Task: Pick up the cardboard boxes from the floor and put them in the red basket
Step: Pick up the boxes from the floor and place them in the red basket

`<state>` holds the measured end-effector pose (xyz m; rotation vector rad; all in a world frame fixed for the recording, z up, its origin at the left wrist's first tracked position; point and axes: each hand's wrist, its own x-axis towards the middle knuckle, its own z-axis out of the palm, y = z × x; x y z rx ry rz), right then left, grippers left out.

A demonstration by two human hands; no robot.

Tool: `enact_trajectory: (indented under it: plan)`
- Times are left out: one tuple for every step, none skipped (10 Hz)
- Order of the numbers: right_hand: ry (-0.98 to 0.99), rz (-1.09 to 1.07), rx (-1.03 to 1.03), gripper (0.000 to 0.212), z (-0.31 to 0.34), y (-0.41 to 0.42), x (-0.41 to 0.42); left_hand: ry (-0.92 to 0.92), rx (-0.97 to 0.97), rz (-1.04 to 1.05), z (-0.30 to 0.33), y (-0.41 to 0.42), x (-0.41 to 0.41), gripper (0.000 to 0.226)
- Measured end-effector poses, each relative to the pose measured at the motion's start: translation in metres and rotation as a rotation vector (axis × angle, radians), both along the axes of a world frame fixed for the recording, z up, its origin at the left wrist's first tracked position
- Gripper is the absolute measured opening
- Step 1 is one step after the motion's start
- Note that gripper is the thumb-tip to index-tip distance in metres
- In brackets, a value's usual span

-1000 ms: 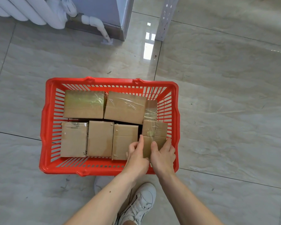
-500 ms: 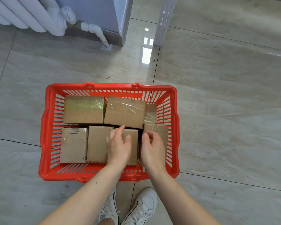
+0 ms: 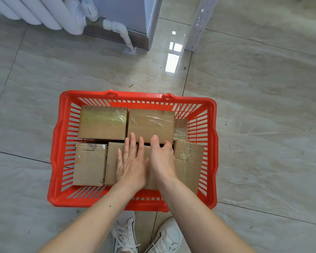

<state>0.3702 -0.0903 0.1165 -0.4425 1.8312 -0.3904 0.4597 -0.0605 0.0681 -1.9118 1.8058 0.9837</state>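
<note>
The red basket (image 3: 135,94) stands on the tiled floor and holds several taped cardboard boxes. Two large boxes (image 3: 102,123) (image 3: 150,123) and a small one (image 3: 180,127) fill the back row. The front row has a box at the left (image 3: 89,164), one beside it (image 3: 112,161), a middle box (image 3: 147,151) and one at the right (image 3: 190,161). My left hand (image 3: 130,161) lies flat with straight fingers across the two middle front boxes. My right hand (image 3: 161,157) rests on the middle box, its fingers curled over that box's far edge into the gap.
A white radiator (image 3: 49,13) with a pipe (image 3: 120,31) runs along the wall at the top left. A perforated metal post (image 3: 199,22) stands behind the basket. My two white shoes (image 3: 124,232) are just in front of the basket.
Both hands slid forward from the near ends of the front boxes to their far ends. The left hand flattened out. The head camera came closer to the basket.
</note>
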Motion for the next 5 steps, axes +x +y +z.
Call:
enact_trajectory:
  plan:
    - [-0.003, 0.021, -0.008, 0.074, 0.001, 0.003, -0.004, 0.03, 0.019, 0.013, 0.006, -0.008, -0.001, 0.069]
    - [-0.025, 0.035, 0.008, 0.07, 0.003, 0.005, -0.011, 0.024, 0.062, 0.028, 0.013, -0.011, -0.001, 0.067]
    - [-0.043, 0.05, -0.006, 0.063, 0.014, 0.008, -0.019, 0.038, 0.09, 0.041, 0.023, -0.012, 0.002, 0.068]
    - [-0.07, -0.001, -0.053, 0.054, 0.029, 0.012, -0.023, 0.094, 0.096, 0.091, 0.038, -0.01, 0.005, 0.07]
    - [-0.008, -0.029, -0.156, 0.048, 0.049, 0.015, -0.038, 0.155, 0.079, 0.152, 0.062, 0.004, 0.012, 0.071]
